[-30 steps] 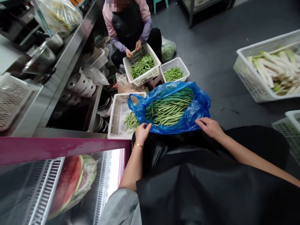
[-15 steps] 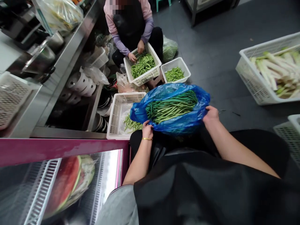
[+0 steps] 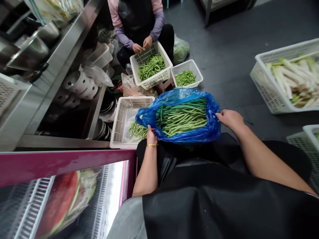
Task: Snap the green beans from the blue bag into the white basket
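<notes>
Left hand (image 3: 151, 135): closed on the near left edge of the blue plastic bag (image 3: 164, 134). Right hand (image 3: 230, 119): fingers pinching the bag's right edge. Hands well apart, the bag between them, at the wearer's knees.

Bag open at top; long green beans (image 3: 184, 116) inside, lying lengthwise roughly left to right.

Left of bag: white basket (image 3: 128, 111), a few cut beans (image 3: 138, 130) in its near right part; bag overlaps its right side.

Beyond bag: large basket (image 3: 156, 79) of cut green pieces, co-worker's hands (image 3: 142, 45) together over its far rim; smaller basket (image 3: 198, 79) just to its right, also holding green pieces.

Far right: white crate (image 3: 276, 99) of pale-stalked vegetables (image 3: 296, 78) on dark floor (image 3: 231, 66). Near left: watermelon (image 3: 62, 199) behind glass, cut face red.
</notes>
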A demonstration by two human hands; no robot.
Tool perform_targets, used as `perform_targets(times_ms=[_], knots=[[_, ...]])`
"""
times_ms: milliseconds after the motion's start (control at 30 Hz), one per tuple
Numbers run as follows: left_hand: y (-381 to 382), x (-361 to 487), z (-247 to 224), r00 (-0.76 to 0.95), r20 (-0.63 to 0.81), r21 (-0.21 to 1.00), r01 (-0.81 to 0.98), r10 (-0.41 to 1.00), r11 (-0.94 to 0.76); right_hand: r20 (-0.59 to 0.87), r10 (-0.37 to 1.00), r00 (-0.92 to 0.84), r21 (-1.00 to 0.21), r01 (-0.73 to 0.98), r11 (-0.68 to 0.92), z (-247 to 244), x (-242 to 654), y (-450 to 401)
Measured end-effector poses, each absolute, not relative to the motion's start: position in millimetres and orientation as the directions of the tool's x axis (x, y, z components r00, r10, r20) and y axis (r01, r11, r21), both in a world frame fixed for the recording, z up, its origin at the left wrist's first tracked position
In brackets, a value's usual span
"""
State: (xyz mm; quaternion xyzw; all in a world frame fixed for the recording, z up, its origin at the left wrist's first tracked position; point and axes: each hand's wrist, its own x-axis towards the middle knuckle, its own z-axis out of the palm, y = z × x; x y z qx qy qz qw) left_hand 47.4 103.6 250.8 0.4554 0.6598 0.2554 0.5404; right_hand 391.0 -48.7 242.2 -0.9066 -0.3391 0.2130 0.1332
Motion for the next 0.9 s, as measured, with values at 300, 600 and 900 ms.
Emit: perform_targets(times_ms=[300,600,900], knots=[[59,46,326,0.395,0.177,0.646,0.644,0.902,-0.409,-0.056,0.942,0.33,-0.258,0.907,-0.333,290,335,-5],[-4,104,291,0.719,-0.031,0.914,0.301,0.694,-0.271,0.157,0.933,0.323,-0.696,0.707,-0.128,321,316,-14],[4,113,309,0.701,-0.308,0.947,0.164,0.643,0.276,-0.145,0.92,0.364,-0.989,-0.061,-0.132,335,278,-56]])
